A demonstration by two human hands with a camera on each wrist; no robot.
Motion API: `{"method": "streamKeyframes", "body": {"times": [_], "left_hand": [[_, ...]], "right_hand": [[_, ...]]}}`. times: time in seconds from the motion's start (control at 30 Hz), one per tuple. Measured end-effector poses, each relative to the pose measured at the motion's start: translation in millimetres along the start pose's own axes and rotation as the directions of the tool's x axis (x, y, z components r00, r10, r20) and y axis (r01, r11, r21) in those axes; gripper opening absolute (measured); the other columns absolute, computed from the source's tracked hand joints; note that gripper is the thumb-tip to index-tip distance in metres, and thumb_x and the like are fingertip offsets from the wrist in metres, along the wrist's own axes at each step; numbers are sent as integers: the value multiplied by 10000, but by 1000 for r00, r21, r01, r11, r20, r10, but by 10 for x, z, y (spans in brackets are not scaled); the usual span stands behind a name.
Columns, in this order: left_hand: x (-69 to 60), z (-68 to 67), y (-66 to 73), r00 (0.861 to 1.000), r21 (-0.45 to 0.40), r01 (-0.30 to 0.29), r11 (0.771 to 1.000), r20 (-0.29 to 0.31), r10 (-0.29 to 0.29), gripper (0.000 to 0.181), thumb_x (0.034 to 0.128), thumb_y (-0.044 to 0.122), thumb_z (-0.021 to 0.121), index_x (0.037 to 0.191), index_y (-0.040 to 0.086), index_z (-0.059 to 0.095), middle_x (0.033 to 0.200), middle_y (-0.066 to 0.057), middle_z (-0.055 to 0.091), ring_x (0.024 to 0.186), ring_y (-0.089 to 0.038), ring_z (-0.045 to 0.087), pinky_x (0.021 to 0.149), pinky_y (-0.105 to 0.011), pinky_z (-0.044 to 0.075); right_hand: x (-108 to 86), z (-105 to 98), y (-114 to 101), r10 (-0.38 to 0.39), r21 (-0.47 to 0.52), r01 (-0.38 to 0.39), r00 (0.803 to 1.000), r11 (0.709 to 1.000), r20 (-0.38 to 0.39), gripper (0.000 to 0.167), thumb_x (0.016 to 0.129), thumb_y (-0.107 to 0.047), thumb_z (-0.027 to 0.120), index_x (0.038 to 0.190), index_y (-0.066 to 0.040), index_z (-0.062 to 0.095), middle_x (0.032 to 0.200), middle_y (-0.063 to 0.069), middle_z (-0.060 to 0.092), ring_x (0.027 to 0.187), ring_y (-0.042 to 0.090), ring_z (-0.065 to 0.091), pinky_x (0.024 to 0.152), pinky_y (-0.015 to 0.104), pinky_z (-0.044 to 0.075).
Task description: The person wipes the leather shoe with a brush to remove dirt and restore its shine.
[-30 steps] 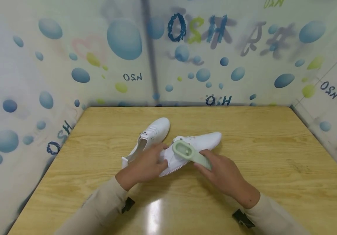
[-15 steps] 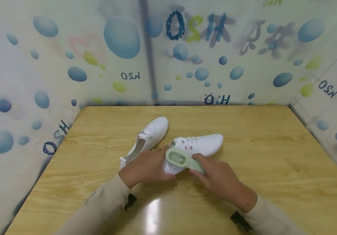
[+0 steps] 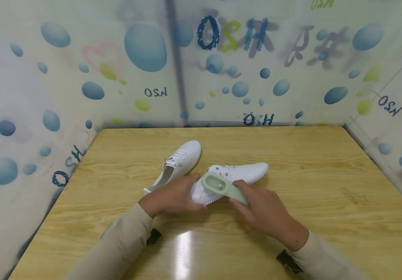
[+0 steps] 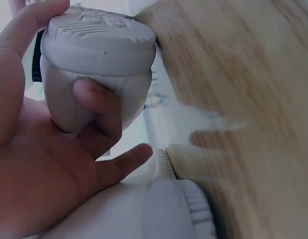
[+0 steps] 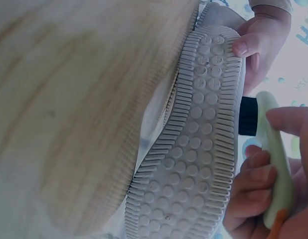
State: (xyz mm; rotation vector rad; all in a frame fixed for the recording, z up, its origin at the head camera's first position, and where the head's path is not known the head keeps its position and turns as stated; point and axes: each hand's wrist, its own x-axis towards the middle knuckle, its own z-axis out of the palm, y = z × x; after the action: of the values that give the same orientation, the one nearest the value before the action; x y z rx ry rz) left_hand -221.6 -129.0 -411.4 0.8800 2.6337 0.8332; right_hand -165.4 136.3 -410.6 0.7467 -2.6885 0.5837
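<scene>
Overall, a patterned wall (image 3: 278, 107) encloses the rear and sides of the work area. A wood-grain table (image 3: 313, 167) extends forward from it. Two white lace-up shoes are located near the middle of the table. The resting shoe (image 3: 188, 153) lies at the left, toe pointing away from the person. The held shoe (image 3: 250, 172) is positioned just to its right, toe to the right, tilted so that its studded sole (image 5: 189, 149) faces the person. Whether it bears on the table cannot be told.

The left hand (image 3: 174, 196) grips the held shoe at the heel, thumb on the sole and fingers wrapped around the upper. The right hand (image 3: 265, 208) grips the handle of a pale green brush (image 3: 237, 193), fingers curled around it. Dark bristles (image 5: 248, 116) are set against the side of the held shoe. Small red letters (image 3: 223, 174) mark the upper, just beyond the brush head.
</scene>
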Motion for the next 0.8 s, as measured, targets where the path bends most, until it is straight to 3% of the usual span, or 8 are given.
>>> {"method": "streamKeyframes", "body": {"times": [0.2, 0.37, 0.6, 0.8], "left_hand": [[4, 3, 5, 1000, 51, 1, 999, 8, -1, 590, 733, 411, 854, 1131, 105, 543, 901, 41, 580, 791, -110, 545, 703, -271, 468], [8, 9, 14, 1000, 25, -24, 999, 13, 24, 673, 752, 383, 854, 1279, 96, 549, 1049, 40, 638, 908, -100, 586, 830, -293, 491], [8, 13, 16, 1000, 7, -19, 1000, 21, 19, 637, 745, 376, 867, 1254, 127, 576, 1046, 44, 662, 918, -99, 609, 828, -292, 500], [-1, 14, 24, 999, 47, -9, 999, 38, 7, 610, 741, 417, 868, 1182, 121, 566, 939, 50, 623, 822, -96, 573, 738, -274, 482]], "right_hand": [[15, -16, 4, 70, -11, -70, 998, 998, 4, 349, 897, -314, 745, 1198, -174, 637, 722, -70, 572, 548, 50, 402, 469, 222, 328], [-5, 22, -10, -26, -7, 26, 1000, 1000, 3, 398, 883, -316, 759, 1234, -164, 650, 868, -45, 691, 632, 50, 488, 523, 213, 387], [-9, 16, -12, -91, -34, 91, 996, 995, -8, 453, 861, -345, 779, 1263, -171, 663, 1026, -3, 756, 729, 61, 617, 585, 245, 482], [-27, -136, 60, 10, -61, -7, 999, 998, 40, 412, 871, -351, 771, 1258, -235, 686, 926, -37, 742, 610, 29, 469, 521, 221, 378]]}}
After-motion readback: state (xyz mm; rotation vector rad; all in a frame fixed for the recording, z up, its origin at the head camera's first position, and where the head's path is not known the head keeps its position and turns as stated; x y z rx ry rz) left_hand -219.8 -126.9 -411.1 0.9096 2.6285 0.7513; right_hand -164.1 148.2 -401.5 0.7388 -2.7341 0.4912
